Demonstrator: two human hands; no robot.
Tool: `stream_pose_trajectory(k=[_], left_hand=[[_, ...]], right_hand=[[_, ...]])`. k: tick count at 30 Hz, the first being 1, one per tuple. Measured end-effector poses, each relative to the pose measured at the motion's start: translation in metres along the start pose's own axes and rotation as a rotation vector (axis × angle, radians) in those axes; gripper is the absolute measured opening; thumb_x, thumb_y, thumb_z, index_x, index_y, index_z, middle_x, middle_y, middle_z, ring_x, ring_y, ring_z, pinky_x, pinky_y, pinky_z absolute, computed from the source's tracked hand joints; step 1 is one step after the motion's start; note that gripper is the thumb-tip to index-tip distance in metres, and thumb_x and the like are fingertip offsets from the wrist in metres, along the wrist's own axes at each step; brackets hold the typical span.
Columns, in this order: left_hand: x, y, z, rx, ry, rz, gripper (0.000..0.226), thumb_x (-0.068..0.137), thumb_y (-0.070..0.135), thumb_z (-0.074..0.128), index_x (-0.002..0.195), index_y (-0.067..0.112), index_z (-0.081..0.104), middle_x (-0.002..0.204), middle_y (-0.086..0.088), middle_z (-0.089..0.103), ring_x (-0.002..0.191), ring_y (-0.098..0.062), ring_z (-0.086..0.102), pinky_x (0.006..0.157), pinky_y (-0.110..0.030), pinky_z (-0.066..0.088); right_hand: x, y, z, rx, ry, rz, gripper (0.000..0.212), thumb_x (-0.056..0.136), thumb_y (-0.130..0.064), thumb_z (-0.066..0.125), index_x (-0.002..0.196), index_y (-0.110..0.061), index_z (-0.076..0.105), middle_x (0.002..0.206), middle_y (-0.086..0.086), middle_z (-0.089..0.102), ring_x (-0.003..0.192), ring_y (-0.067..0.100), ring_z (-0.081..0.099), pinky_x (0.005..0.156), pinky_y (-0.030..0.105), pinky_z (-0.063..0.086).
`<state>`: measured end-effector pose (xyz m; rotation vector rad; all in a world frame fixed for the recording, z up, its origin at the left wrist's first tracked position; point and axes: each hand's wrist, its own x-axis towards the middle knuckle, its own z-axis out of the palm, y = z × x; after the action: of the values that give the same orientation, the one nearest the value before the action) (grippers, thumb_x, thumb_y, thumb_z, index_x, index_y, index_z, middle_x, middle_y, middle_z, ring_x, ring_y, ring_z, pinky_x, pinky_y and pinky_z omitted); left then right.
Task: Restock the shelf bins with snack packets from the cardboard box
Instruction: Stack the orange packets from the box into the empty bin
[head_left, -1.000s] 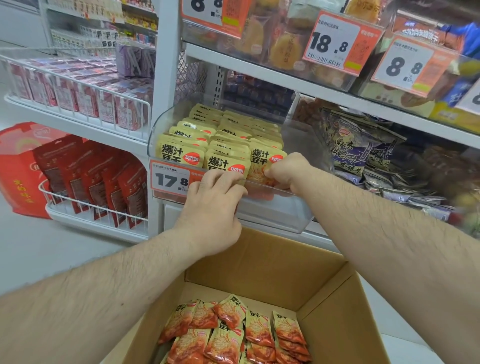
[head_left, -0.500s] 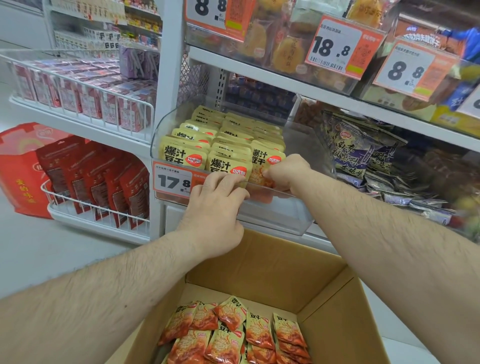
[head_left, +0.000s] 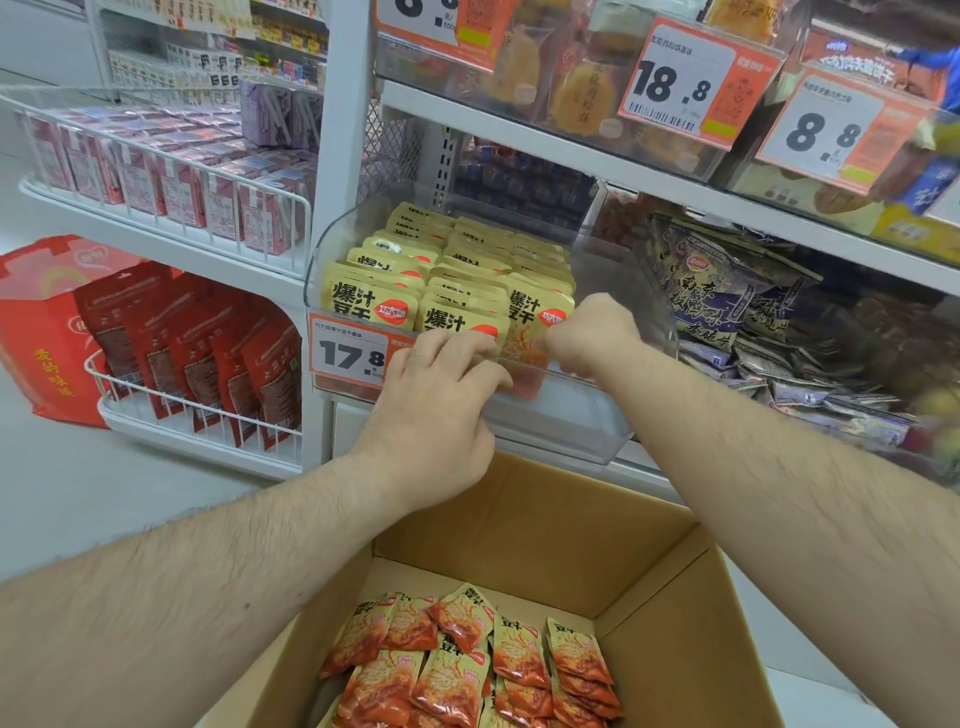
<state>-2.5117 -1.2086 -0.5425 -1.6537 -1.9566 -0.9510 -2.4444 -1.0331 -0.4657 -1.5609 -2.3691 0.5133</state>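
Both hands at the front of a clear shelf bin (head_left: 597, 431) filled with yellow snack packets (head_left: 467, 270).

The left hand (head_left: 441, 395) lies on the bin's front lip beside the 17.8 price tag (head_left: 350, 356), its fingers bent over the edge and touching the front packets; the right hand (head_left: 592, 335) has its fingers curled and pinched on an orange-and-yellow packet (head_left: 535, 332) standing at the right of the front row; below the arms, the open cardboard box (head_left: 675, 623) holds more orange packets (head_left: 467, 670) lying on its floor.
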Motion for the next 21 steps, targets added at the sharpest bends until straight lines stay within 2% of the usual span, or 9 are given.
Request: stream_pose_trajectory(k=[1, 3, 5, 6, 8, 11, 15, 17, 21], left_hand=[[-0.002, 0.001, 0.000, -0.038, -0.008, 0.008, 0.034, 0.071, 0.012, 0.060, 0.104, 0.015, 0.066, 0.112, -0.002, 0.059, 0.105, -0.022, 0.044, 0.082, -0.039, 0.043], [-0.007, 0.004, -0.001, -0.190, -0.231, -0.147, 0.032, 0.082, 0.011, 0.057, 0.112, 0.018, 0.062, 0.105, 0.005, 0.057, 0.095, -0.015, 0.049, 0.083, -0.033, 0.045], [-0.013, 0.000, 0.004, -0.288, -0.546, -0.387, 0.032, 0.086, 0.015, 0.059, 0.117, 0.023, 0.057, 0.102, 0.011, 0.057, 0.092, -0.012, 0.054, 0.083, -0.027, 0.046], [-0.017, -0.004, 0.008, -0.291, -0.662, -0.464, 0.031, 0.085, 0.017, 0.060, 0.115, 0.024, 0.055, 0.101, 0.011, 0.059, 0.094, -0.013, 0.057, 0.084, -0.028, 0.049], [-0.025, -0.011, 0.014, -0.248, -0.819, -0.540, 0.028, 0.085, 0.019, 0.060, 0.111, 0.026, 0.054, 0.106, 0.006, 0.064, 0.099, -0.017, 0.060, 0.088, -0.033, 0.052], [-0.034, -0.018, 0.018, -0.215, -0.936, -0.618, 0.037, 0.088, 0.022, 0.063, 0.124, 0.022, 0.054, 0.116, 0.001, 0.064, 0.108, -0.020, 0.059, 0.093, -0.034, 0.050], [-0.038, -0.024, 0.021, -0.264, -0.952, -0.735, 0.033, 0.090, 0.020, 0.060, 0.123, 0.022, 0.054, 0.107, 0.000, 0.063, 0.092, -0.021, 0.065, 0.068, -0.029, 0.052], [-0.041, -0.028, 0.023, -0.280, -0.962, -0.799, 0.029, 0.090, 0.018, 0.059, 0.118, 0.023, 0.054, 0.103, -0.004, 0.066, 0.087, -0.026, 0.070, 0.066, -0.032, 0.055], [-0.049, -0.036, 0.028, -0.320, -0.964, -0.883, 0.029, 0.087, 0.019, 0.061, 0.114, 0.024, 0.054, 0.105, -0.004, 0.069, 0.082, -0.031, 0.072, 0.078, -0.048, 0.061]], right_hand=[[-0.009, 0.003, -0.001, -0.105, 0.116, -0.067, 0.021, 0.083, -0.027, 0.069, 0.089, -0.010, 0.059, 0.094, 0.009, 0.068, 0.079, 0.028, 0.061, 0.062, 0.032, 0.045], [-0.036, 0.012, 0.005, -0.136, 0.404, -0.369, 0.018, 0.085, -0.023, 0.061, 0.099, -0.011, 0.062, 0.100, 0.011, 0.067, 0.088, 0.033, 0.060, 0.067, 0.035, 0.043], [-0.070, 0.026, 0.025, 0.071, 0.640, -0.799, 0.020, 0.084, -0.017, 0.058, 0.099, -0.007, 0.068, 0.094, 0.010, 0.068, 0.087, 0.031, 0.064, 0.069, 0.036, 0.048], [-0.084, 0.036, 0.044, 0.168, 0.648, -0.938, 0.017, 0.083, -0.015, 0.058, 0.093, -0.006, 0.069, 0.088, 0.008, 0.068, 0.081, 0.029, 0.064, 0.067, 0.035, 0.050], [-0.103, 0.061, 0.092, 0.230, 0.474, -0.956, 0.016, 0.081, -0.017, 0.057, 0.083, -0.009, 0.070, 0.081, 0.004, 0.068, 0.074, 0.024, 0.064, 0.065, 0.031, 0.052], [-0.107, 0.101, 0.173, 0.040, -0.029, -0.658, 0.020, 0.084, -0.021, 0.053, 0.089, -0.015, 0.071, 0.090, 0.001, 0.070, 0.085, 0.025, 0.067, 0.072, 0.036, 0.055], [-0.116, 0.128, 0.251, -0.175, -0.495, -0.478, 0.030, 0.085, -0.017, 0.053, 0.112, -0.016, 0.068, 0.115, 0.009, 0.065, 0.108, 0.032, 0.062, 0.084, 0.036, 0.054], [-0.127, 0.127, 0.278, -0.268, -0.615, -0.512, 0.038, 0.085, -0.018, 0.056, 0.123, -0.018, 0.063, 0.124, 0.010, 0.060, 0.114, 0.034, 0.059, 0.089, 0.035, 0.051], [-0.137, 0.125, 0.324, -0.376, -0.677, -0.673, 0.031, 0.090, -0.019, 0.056, 0.119, -0.015, 0.063, 0.120, 0.013, 0.061, 0.110, 0.035, 0.061, 0.090, 0.039, 0.051]])
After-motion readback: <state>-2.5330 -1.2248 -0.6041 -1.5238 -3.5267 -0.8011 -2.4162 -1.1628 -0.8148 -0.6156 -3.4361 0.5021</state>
